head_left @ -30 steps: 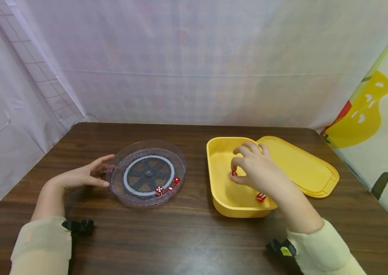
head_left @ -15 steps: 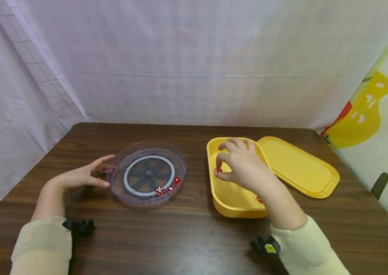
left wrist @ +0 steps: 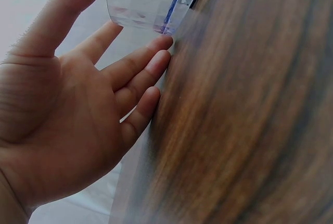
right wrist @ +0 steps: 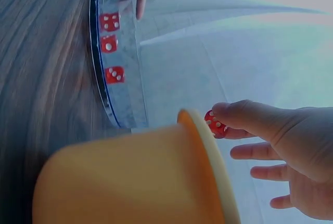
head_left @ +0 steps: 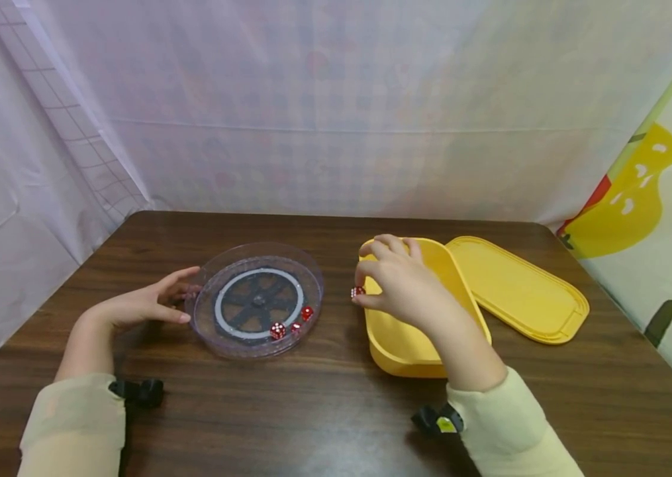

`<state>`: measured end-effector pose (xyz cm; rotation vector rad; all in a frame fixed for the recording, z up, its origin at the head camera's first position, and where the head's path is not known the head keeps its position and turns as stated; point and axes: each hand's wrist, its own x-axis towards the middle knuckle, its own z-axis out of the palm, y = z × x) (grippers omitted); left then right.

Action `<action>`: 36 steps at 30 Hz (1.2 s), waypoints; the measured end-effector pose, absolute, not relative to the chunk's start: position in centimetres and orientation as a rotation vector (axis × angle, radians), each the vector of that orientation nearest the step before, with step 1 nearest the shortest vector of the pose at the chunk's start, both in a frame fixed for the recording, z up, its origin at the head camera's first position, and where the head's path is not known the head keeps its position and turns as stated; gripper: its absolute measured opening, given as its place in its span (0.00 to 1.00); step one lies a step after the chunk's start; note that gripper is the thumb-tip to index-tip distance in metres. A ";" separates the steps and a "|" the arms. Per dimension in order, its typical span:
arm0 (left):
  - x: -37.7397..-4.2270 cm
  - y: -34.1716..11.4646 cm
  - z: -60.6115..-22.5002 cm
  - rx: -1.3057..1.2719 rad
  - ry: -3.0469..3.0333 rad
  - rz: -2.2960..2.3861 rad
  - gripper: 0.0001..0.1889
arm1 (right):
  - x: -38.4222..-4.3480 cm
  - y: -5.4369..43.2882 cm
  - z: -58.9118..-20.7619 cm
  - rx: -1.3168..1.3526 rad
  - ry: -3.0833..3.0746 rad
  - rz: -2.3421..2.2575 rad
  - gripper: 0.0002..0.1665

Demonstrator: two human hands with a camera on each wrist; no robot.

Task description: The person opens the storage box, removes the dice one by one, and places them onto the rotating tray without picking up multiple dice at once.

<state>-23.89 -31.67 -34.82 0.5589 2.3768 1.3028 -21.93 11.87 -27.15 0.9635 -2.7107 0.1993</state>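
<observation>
My right hand (head_left: 402,288) pinches a red die (right wrist: 215,124) with white pips between thumb and forefinger, over the left rim of the yellow box (head_left: 401,361). The other fingers of that hand are spread. On the left, a round clear dish (head_left: 234,351) with a dark wheel-like pattern and pale ring holds three red dice, among them one large die (head_left: 278,330) near its front right wall. My left hand (head_left: 145,306) rests beside the dish's left side, fingers extended and thumb near the wall. In the left wrist view, its fingertips (left wrist: 162,41) lie by the dish's lower edge.
A yellow lid (head_left: 520,291) lies flat on the brown wooden table (head_left: 288,424), right of the box and close against it. White curtains (head_left: 312,132) hang behind the table's far edge. A patterned cloth (head_left: 657,199) hangs at the right.
My right hand has moved left with the pinched die, from inside the yellow box to its left rim. The die in the box is now hidden by my arm. My left hand stays still.
</observation>
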 end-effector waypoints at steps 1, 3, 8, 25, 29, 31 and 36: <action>-23.9 -31.7 -34.8 0.557 2.375 1.305 0.48 | -22.0 11.7 -27.2 0.963 -2.716 0.195 0.09; -23.9 -31.7 -34.9 0.552 2.370 1.311 0.48 | -22.0 11.3 -27.2 0.967 -2.724 0.187 0.10; -23.9 -31.6 -34.8 0.560 2.362 1.321 0.48 | -22.3 10.3 -27.4 0.989 -2.717 0.193 0.12; -24.0 -31.6 -34.9 0.553 2.364 1.310 0.48 | -22.7 7.7 -28.5 0.978 -2.754 0.211 0.10; -24.0 -31.6 -34.9 0.556 2.364 1.310 0.48 | -22.8 7.0 -28.7 0.991 -2.748 0.202 0.10; -24.0 -31.6 -34.9 0.559 2.365 1.310 0.48 | -22.8 6.6 -28.8 0.999 -2.740 0.198 0.10; -24.0 -31.6 -34.9 0.560 2.367 1.309 0.48 | -22.9 5.8 -29.1 1.009 -2.739 0.182 0.10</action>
